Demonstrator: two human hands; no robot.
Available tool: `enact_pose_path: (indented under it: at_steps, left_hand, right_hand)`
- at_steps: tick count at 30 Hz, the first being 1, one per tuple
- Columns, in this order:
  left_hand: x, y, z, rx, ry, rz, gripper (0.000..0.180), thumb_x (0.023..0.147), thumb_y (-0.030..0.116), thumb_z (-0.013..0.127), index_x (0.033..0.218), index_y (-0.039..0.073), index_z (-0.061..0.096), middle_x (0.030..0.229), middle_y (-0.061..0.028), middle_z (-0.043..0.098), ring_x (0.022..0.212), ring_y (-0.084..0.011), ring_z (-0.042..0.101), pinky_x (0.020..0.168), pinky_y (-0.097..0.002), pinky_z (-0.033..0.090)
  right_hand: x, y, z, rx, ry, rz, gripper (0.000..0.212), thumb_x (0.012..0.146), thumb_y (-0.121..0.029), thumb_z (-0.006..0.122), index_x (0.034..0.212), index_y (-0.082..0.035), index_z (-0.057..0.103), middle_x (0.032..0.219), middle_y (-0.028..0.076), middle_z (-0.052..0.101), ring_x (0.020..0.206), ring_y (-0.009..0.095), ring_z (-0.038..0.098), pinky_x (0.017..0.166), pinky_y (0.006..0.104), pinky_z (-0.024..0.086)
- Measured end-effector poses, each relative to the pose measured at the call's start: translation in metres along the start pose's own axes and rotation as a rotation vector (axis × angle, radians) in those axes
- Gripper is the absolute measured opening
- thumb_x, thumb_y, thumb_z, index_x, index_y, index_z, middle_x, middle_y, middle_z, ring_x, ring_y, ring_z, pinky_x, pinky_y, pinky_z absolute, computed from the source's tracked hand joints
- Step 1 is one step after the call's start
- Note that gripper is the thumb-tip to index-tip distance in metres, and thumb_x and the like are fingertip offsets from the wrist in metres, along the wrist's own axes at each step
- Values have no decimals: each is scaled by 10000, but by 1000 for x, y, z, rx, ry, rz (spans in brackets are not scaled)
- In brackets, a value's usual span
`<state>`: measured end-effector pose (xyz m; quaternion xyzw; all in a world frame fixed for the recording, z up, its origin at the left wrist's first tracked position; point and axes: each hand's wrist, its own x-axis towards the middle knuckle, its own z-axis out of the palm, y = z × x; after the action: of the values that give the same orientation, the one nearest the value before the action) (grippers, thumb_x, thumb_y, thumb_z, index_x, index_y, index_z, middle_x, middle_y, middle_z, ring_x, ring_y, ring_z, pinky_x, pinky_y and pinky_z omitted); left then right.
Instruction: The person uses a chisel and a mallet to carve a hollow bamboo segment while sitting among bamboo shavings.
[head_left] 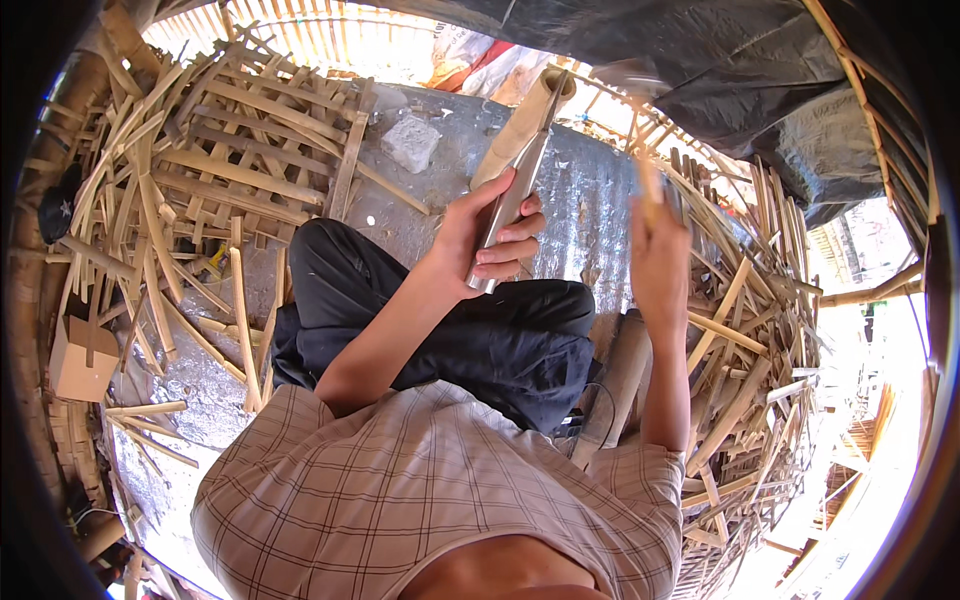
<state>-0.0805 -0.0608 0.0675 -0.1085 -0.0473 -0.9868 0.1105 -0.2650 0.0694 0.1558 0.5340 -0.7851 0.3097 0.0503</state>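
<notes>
My left hand (468, 232) is wrapped around a long silver chisel-like metal tool (507, 212), which tapers toward its far end. The dark tip reaches the open end of a thick bamboo tube (515, 138) lying beyond my knees. To the right, my right hand (660, 255) is raised and closed on the wooden handle of a hammer (650, 185). Motion smears the hammer, and its head is only a faint blur near the dark sheet. Under my left forearm are my crossed legs in dark trousers.
A lattice of bamboo strips (260, 140) lies at the far left, beside a rough grey block (411, 143). Loose bamboo pieces (735, 400) heap up on my right. Another bamboo tube (622, 375) rests by my right thigh. A cardboard box (84, 360) stands far left.
</notes>
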Motion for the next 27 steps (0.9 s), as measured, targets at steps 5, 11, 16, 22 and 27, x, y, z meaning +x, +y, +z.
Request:
enact_pose_path:
  at_steps: [5,11,16,22,27]
  left_hand:
    - [-9,13,-1,54,10,70,453,1052,494,464,883,74,487,652,11,391,409,-57,322,280,-199,280]
    - [-3,17,1,74,48,33,465,1052,508,452,889,74,493,652,14,395,412,-48,326,287,-192,288]
    - [-8,17,-2,75,23,76,461,1058,496,445,895,66,483,657,2,405,404,-54,327,282,-199,288]
    - [-7,16,0,24,38,39,468,1073,482,413,916,45,470,660,-25,416,382,-71,338,268,-213,305]
    - [-6,18,-7,6,-9,31,465,1073,486,411,929,49,476,657,-18,411,385,-72,337,270,-214,305]
  right_hand:
    - [-2,-10,-15,-137,-141,23,242,1032,-217,589,978,11,531,632,242,541,559,457,496,546,504,401]
    - [10,-14,5,115,75,35,233,1049,-196,560,965,20,534,584,203,519,452,329,515,468,431,384]
    - [21,-13,-8,-48,-122,-51,250,1042,-187,574,982,54,546,543,153,495,427,255,490,441,403,367]
    - [32,-12,0,152,168,-44,233,1028,-186,599,1063,41,560,598,166,542,458,255,516,474,428,395]
    - [26,-8,5,-193,-94,-98,186,1027,-216,593,1058,-33,568,591,197,583,553,436,587,505,499,403]
